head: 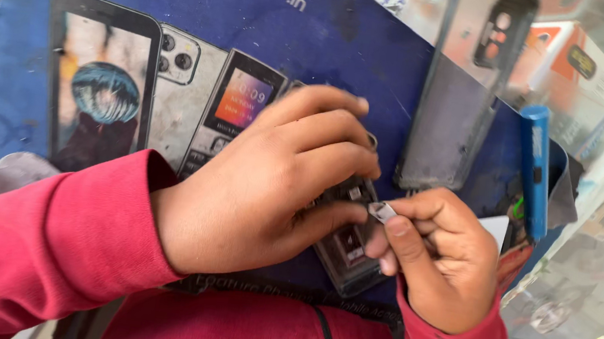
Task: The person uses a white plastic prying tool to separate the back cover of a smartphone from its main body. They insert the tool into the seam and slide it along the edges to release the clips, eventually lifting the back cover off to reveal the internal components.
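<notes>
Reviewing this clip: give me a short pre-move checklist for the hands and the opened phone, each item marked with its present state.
1. Left hand pins the opened phone to the blue mat: ok.
2. Right hand has a pinch grip on the small metal piece: ok.
3. Metal piece seated in the phone: cannot tell, fingers hide it.
4. Clear back cover lies apart from the hands: ok.
5. Blue tool rests on the mat edge, within reach: ok.
</notes>
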